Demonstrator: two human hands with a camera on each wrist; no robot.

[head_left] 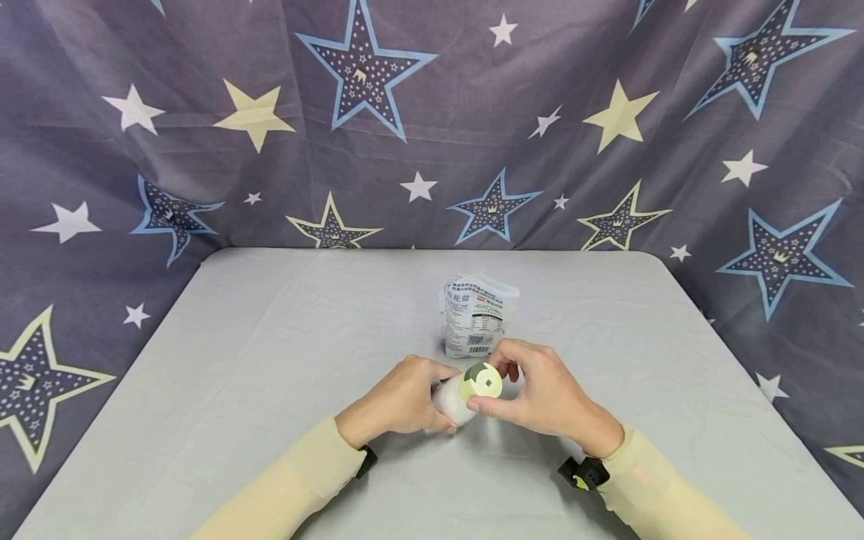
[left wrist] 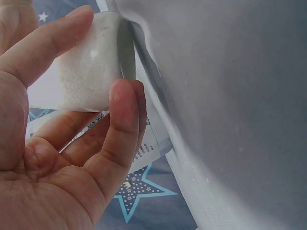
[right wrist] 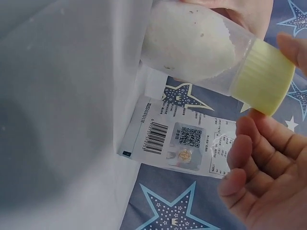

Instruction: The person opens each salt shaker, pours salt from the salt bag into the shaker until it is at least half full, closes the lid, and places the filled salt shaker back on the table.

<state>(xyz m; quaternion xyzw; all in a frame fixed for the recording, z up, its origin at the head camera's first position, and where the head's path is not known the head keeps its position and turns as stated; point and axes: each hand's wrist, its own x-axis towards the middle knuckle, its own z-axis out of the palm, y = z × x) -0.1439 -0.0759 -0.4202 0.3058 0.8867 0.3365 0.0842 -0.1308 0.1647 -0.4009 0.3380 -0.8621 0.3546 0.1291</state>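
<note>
A clear seasoning bottle (head_left: 453,403) with white grains inside is tilted over the table, its pale yellow cap (head_left: 483,382) toward the right hand. My left hand (head_left: 403,399) grips the bottle's body near the base, thumb on one side and fingers on the other, as the left wrist view shows. With thumb and index finger my right hand (head_left: 543,390) pinches the edge of the cap, while its other fingers curl loosely below. In the right wrist view the grains (right wrist: 192,40) lie heaped toward the base. Behind the bottle stands a white printed pouch (head_left: 475,319), upright on the table.
The table (head_left: 270,330) has a pale grey cloth. A dark curtain with stars (head_left: 418,112) hangs along its back and sides. Both wrists wear black straps, one with a small device (head_left: 586,474).
</note>
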